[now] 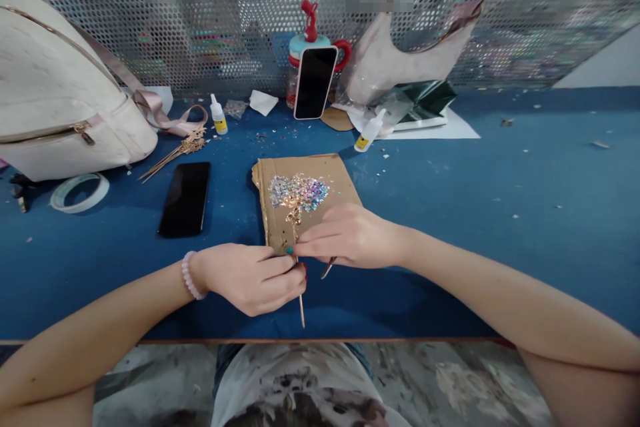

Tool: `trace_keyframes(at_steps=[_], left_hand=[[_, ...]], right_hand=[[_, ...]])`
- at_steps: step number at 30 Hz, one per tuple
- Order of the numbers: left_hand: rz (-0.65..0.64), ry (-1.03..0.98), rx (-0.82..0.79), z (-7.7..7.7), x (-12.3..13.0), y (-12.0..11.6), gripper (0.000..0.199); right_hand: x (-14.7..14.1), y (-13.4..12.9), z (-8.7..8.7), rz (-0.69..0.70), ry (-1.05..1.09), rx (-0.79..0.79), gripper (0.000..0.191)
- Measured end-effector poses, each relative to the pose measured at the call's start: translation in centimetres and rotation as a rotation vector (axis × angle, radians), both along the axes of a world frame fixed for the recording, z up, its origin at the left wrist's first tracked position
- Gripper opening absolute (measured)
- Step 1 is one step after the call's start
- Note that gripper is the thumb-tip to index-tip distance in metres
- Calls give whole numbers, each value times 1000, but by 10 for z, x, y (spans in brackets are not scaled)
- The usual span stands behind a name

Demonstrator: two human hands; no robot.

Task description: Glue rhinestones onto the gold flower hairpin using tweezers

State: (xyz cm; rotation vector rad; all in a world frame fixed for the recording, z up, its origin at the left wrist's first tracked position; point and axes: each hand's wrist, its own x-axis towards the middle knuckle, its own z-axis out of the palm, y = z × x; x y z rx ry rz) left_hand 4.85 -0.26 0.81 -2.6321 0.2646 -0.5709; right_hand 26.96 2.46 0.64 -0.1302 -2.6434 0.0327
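A thin gold hair stick (302,312) with a filigree ornament (294,215) at its upper end runs down off a cardboard piece (345,180). My left hand (250,277) is closed, pinching the stick's shaft between thumb and fingers. Against the shaft just above, my right hand (353,237) presses its fingertips, near the cardboard's lower edge. From under that palm sticks out a slim metal tool, seemingly tweezers (328,268), mostly hidden. Shiny multicoloured sequins or beads (300,192) form a pile on the cardboard around the ornament's top.
Left of the cardboard lie a black phone (185,200), a tape roll (80,193), several gold sticks (173,152) and a white backpack (75,93). Behind stand two glue bottles (219,115) (369,132), a cup (310,43) with a phone (315,83) against it, and a bag (415,53).
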Motion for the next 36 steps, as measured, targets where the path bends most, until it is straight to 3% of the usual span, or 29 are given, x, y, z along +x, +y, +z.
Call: trace_keyframes(at_steps=[6,18,22,27,31,36], left_hand=[[-3,-7,-25,-1,1,-1,20],[13,-137,-152,-1,-2,3,17],[186,-221,-459,-2,-1,-1,15],[596,-405,-1162,-9,7,-7,16],[613,-432,-1629,-13,13,-9,26],[615,-459,-1779,-13,17,-7,24]], right_hand=[[-3,-4,-3,-3,64,281,21],[0,-4,-3,-20,159,410,23],[2,-1,-4,-27,209,394,22],[0,-2,-3,-34,245,399,20],[-4,-6,-4,-45,222,425,16],[-7,-9,-7,-45,199,438,12]])
